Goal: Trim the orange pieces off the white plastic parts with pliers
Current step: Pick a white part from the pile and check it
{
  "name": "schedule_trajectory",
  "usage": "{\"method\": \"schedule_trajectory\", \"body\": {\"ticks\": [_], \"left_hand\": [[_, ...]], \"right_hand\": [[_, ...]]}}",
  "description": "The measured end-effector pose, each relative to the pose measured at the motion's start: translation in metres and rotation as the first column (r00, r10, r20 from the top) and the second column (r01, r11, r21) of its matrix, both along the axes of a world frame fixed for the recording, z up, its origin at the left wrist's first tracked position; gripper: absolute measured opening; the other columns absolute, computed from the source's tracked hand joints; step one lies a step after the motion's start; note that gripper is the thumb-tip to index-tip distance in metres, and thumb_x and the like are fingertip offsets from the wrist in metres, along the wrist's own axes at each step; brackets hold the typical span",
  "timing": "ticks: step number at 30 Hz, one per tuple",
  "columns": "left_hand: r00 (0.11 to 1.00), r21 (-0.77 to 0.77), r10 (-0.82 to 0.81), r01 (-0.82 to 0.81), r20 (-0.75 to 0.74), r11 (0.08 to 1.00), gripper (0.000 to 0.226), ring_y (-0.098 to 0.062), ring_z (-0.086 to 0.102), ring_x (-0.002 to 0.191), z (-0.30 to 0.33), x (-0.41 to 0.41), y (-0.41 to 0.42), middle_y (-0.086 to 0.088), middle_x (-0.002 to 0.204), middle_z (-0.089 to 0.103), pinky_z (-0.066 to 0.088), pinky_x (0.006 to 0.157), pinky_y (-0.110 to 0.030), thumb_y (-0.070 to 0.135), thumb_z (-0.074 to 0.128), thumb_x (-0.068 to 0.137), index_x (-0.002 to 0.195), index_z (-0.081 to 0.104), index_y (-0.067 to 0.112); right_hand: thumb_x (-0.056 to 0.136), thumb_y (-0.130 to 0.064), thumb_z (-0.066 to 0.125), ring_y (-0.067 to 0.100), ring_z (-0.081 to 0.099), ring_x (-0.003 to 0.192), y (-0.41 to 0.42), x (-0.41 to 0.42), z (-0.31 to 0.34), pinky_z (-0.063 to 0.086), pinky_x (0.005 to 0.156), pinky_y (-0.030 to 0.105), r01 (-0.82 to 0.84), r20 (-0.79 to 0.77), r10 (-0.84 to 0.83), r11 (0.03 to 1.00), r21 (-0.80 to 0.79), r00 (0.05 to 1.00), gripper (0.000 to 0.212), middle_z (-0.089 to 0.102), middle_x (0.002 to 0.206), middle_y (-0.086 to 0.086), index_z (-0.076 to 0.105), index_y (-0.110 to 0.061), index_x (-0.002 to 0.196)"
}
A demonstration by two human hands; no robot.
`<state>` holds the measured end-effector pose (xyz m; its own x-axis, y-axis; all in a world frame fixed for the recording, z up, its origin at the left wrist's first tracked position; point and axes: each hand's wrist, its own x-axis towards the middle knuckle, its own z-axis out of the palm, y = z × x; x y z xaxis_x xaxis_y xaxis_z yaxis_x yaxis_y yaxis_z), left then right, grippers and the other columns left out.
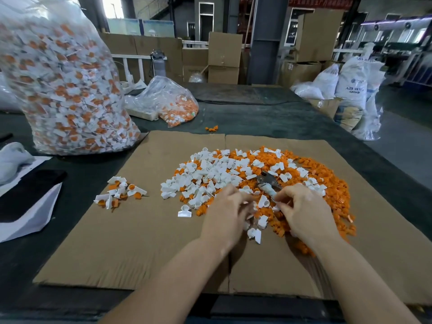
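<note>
A wide heap of white plastic parts (208,174) and cut orange pieces (327,183) covers the middle of a cardboard sheet (140,230). My right hand (304,211) grips the handles of metal pliers (267,181), whose jaws point up and left over the heap. My left hand (226,211) hovers just left of it with fingers curled; what it holds is blurred and hidden. A small group of untrimmed white-and-orange parts (121,190) lies apart at the left of the cardboard.
A tall clear bag of untrimmed parts (65,85) stands at the left rear. A smaller bag (173,101) lies behind the cardboard. White paper (25,220) and a dark sheet sit at the left edge. Boxes and white sacks (350,85) stand beyond the table.
</note>
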<state>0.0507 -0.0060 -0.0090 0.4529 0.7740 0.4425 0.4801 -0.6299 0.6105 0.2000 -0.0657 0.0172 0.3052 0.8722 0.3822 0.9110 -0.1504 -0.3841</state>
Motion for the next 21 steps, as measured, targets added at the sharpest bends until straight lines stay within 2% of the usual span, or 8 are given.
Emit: {"method": "schedule_trajectory", "body": {"ticks": [4,7,9,13,17,21], "left_hand": [[0.983,-0.166,0.162,-0.146,0.082,0.975,0.022,-0.002,0.043,0.078,-0.004,-0.016,0.015,0.009,0.091,0.039,0.03,0.069,-0.007,0.024,0.055,0.094,0.111,0.067,0.017],[0.979,-0.197,0.195,-0.18,0.058,0.964,0.021,-0.003,0.042,0.078,-0.008,-0.018,0.019,0.009,0.089,0.042,0.029,0.066,-0.004,0.024,0.054,0.094,0.109,0.068,0.019],[0.981,-0.187,0.185,-0.173,0.051,0.967,0.021,-0.006,0.043,0.083,-0.011,-0.017,0.019,0.009,0.091,0.047,0.029,0.067,0.0,0.024,0.054,0.094,0.109,0.068,0.02],[0.979,-0.159,0.184,-0.169,0.085,0.973,0.02,-0.005,0.045,0.084,-0.013,-0.017,0.018,0.008,0.092,0.052,0.027,0.066,-0.006,0.025,0.056,0.093,0.107,0.07,0.018],[0.978,-0.151,0.175,-0.158,0.112,0.976,0.019,0.0,0.045,0.083,-0.015,-0.019,0.018,0.012,0.09,0.052,0.029,0.072,0.003,0.025,0.057,0.093,0.105,0.07,0.019],[0.973,-0.213,0.166,-0.13,0.161,0.968,0.018,0.001,0.048,0.088,-0.017,-0.02,0.016,0.017,0.094,0.055,0.031,0.075,0.003,0.027,0.059,0.091,0.105,0.07,0.022]], "right_hand": [[0.089,-0.023,0.061,0.014,0.051,0.104,0.008,-0.005,-0.005,0.038,0.099,0.037,0.031,0.109,-0.012,0.983,-0.182,0.994,0.011,0.058,0.105,-0.005,0.068,-0.026,0.096],[0.09,-0.026,0.059,0.013,0.049,0.105,0.013,-0.01,-0.008,0.03,0.089,0.033,0.03,0.173,0.008,0.976,-0.217,0.985,0.011,0.056,0.103,-0.008,0.067,-0.031,0.097],[0.09,-0.029,0.059,0.013,0.048,0.105,0.016,-0.012,-0.01,0.027,0.084,0.032,0.038,0.205,0.008,0.975,-0.218,0.979,0.013,0.055,0.1,-0.009,0.066,-0.033,0.099],[0.091,-0.031,0.057,0.011,0.047,0.107,0.019,-0.015,-0.014,0.027,0.09,0.032,0.054,0.236,-0.005,0.978,-0.2,0.972,0.015,0.057,0.105,-0.011,0.064,-0.036,0.104],[0.09,-0.035,0.057,0.01,0.049,0.103,0.021,-0.018,-0.018,0.028,0.088,0.03,0.067,0.249,-0.031,0.989,-0.134,0.968,0.011,0.059,0.101,-0.012,0.064,-0.035,0.099],[0.091,-0.044,0.053,0.01,0.05,0.1,0.024,-0.021,-0.023,0.028,0.086,0.03,0.119,0.297,-0.087,0.989,-0.089,0.951,0.017,0.058,0.1,-0.012,0.061,-0.032,0.1]]}}
